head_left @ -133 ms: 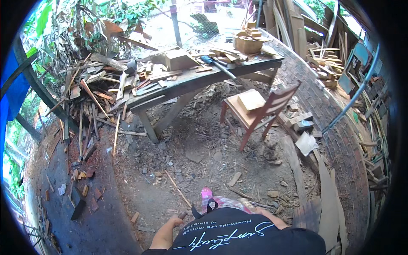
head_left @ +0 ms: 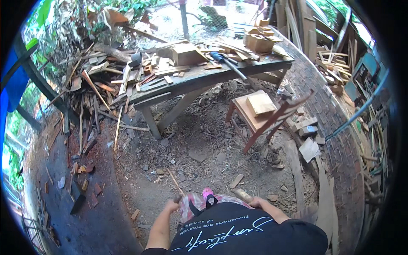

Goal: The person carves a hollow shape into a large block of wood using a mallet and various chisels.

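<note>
My left hand (head_left: 171,206) is low in front of my body, closed round a small dark piece whose kind I cannot make out. To the right, my right hand (head_left: 256,202) grips a short, thick, light-brown wooden piece (head_left: 242,195) that points forward and left; its far end is blurred. Ahead stands a brown wooden chair (head_left: 253,142) with a pale wooden block (head_left: 260,104) on its seat. Beyond it is a long workbench (head_left: 187,80) with a blue-headed clamp or bar tool (head_left: 229,64) lying across its edge.
Wood scraps (head_left: 89,85) pile up at the bench's left. A large block (head_left: 187,54) and a box-like block (head_left: 258,42) rest on the bench. Loose bricks (head_left: 306,125) and planks (head_left: 325,204) lie at right. Offcuts (head_left: 78,197) litter the dark slab at left.
My right hand and the wooden piece have come into sight at the right of my body. My left hand has shifted slightly left and forward. The view has turned a little.
</note>
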`<move>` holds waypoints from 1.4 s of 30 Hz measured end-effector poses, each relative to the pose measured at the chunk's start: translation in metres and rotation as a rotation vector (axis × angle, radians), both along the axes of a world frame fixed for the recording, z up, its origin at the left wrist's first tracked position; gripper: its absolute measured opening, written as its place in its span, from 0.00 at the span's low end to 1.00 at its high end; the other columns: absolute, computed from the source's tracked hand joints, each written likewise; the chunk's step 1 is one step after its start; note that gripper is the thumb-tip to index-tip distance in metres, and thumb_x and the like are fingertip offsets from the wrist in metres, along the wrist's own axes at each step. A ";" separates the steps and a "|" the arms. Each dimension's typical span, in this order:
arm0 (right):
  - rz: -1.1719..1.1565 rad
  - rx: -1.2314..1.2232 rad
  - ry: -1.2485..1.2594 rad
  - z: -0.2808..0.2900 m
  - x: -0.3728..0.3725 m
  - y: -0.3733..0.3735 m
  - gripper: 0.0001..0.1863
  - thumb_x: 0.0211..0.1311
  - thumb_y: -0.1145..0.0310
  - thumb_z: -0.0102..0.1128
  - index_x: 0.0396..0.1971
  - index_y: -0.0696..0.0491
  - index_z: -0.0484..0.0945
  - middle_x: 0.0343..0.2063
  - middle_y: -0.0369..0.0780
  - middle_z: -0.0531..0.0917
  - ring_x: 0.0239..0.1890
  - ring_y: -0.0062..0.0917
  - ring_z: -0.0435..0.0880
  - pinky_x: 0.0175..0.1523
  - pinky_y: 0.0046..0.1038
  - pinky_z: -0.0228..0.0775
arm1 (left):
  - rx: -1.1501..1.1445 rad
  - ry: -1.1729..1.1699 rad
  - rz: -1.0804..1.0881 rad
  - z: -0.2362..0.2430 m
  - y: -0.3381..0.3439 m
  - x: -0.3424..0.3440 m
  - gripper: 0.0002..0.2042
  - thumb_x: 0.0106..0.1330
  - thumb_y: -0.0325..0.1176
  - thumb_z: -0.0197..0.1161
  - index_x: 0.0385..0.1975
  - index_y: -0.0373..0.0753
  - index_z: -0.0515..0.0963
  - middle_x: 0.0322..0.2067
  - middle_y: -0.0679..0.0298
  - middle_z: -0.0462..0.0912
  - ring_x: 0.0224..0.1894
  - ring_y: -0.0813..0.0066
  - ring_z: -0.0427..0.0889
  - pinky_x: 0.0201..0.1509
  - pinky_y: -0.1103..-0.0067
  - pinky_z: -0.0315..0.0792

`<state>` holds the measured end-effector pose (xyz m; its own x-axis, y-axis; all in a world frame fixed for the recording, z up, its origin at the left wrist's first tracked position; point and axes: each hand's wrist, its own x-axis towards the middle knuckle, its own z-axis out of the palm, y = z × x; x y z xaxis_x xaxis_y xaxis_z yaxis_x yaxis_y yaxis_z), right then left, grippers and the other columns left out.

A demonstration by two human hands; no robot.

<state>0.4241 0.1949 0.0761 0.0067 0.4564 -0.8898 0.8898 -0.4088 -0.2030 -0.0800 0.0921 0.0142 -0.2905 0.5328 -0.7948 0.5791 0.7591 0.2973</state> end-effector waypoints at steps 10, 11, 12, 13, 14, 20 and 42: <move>0.096 0.135 -0.072 0.007 -0.108 0.203 0.47 0.45 0.43 0.70 0.61 0.55 0.64 0.57 0.53 0.74 0.61 0.44 0.72 0.64 0.38 0.64 | 0.103 -0.108 0.292 -0.007 0.168 -0.072 0.17 0.42 0.39 0.73 0.32 0.36 0.83 0.28 0.57 0.84 0.27 0.66 0.82 0.32 0.70 0.75; 0.046 0.171 -0.055 0.001 -0.119 0.216 0.48 0.45 0.42 0.70 0.62 0.55 0.63 0.57 0.53 0.73 0.61 0.44 0.72 0.64 0.38 0.64 | 0.052 -0.079 0.199 -0.014 0.182 -0.085 0.19 0.42 0.40 0.73 0.33 0.36 0.83 0.30 0.56 0.84 0.29 0.65 0.83 0.33 0.70 0.76; 0.025 0.153 -0.057 0.005 -0.130 0.226 0.47 0.45 0.42 0.69 0.61 0.55 0.64 0.57 0.53 0.74 0.61 0.44 0.72 0.64 0.38 0.64 | -0.002 -0.053 0.113 -0.017 0.194 -0.096 0.21 0.42 0.41 0.74 0.35 0.35 0.83 0.32 0.54 0.85 0.32 0.64 0.84 0.35 0.70 0.77; 0.017 0.154 -0.064 0.009 -0.141 0.238 0.48 0.44 0.42 0.70 0.62 0.55 0.63 0.57 0.53 0.74 0.61 0.44 0.72 0.64 0.38 0.64 | -0.006 -0.065 0.114 -0.021 0.214 -0.111 0.21 0.42 0.41 0.74 0.35 0.35 0.83 0.32 0.54 0.85 0.32 0.64 0.84 0.35 0.70 0.77; -0.024 0.153 -0.045 0.013 -0.145 0.245 0.47 0.44 0.43 0.70 0.61 0.55 0.64 0.56 0.53 0.74 0.60 0.44 0.73 0.63 0.38 0.65 | -0.033 -0.056 0.091 -0.022 0.231 -0.123 0.24 0.42 0.43 0.74 0.37 0.35 0.82 0.34 0.52 0.85 0.35 0.63 0.85 0.38 0.70 0.77; -0.148 0.146 -0.089 0.059 -0.172 0.304 0.42 0.43 0.45 0.72 0.55 0.56 0.69 0.51 0.52 0.78 0.56 0.42 0.77 0.59 0.37 0.68 | 0.092 -0.127 0.022 0.034 0.356 -0.164 0.31 0.44 0.53 0.71 0.44 0.36 0.81 0.43 0.47 0.83 0.49 0.55 0.82 0.52 0.67 0.75; -0.121 0.220 0.061 0.032 -0.121 0.558 0.39 0.45 0.44 0.70 0.51 0.57 0.68 0.46 0.58 0.79 0.53 0.49 0.78 0.55 0.40 0.70 | 0.879 -0.344 -0.607 0.236 0.762 0.038 0.13 0.48 0.37 0.68 0.31 0.43 0.73 0.25 0.55 0.81 0.33 0.49 0.81 0.35 0.60 0.72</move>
